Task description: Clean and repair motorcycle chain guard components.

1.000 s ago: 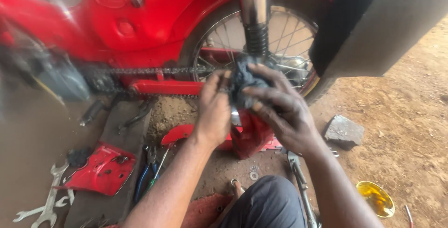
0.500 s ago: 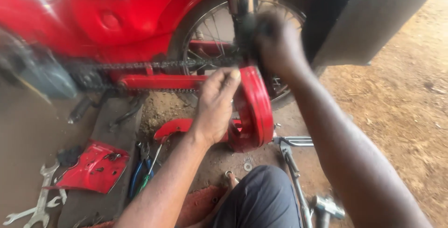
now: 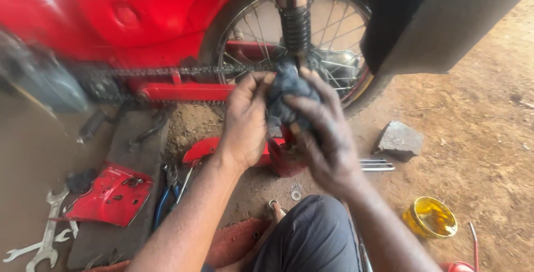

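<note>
Both hands meet on a crumpled dark grey cloth rag (image 3: 289,97) just in front of the red motorcycle's spoked rear wheel (image 3: 334,33). The left hand (image 3: 245,122) pinches the rag's near edge, while the right hand (image 3: 320,133) wraps its fingers around the bundle. Below the wheel lies a curved red metal chain cover (image 3: 214,148); a grey stone (image 3: 399,139) sits right of the wheel

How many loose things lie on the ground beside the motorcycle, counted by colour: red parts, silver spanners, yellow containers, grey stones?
Red parts: 2, a flat cover and a curved cover partly behind the left hand
Silver spanners: 2, overlapping
Yellow containers: 1, a small bowl
Grey stones: 1
Total: 6
</note>
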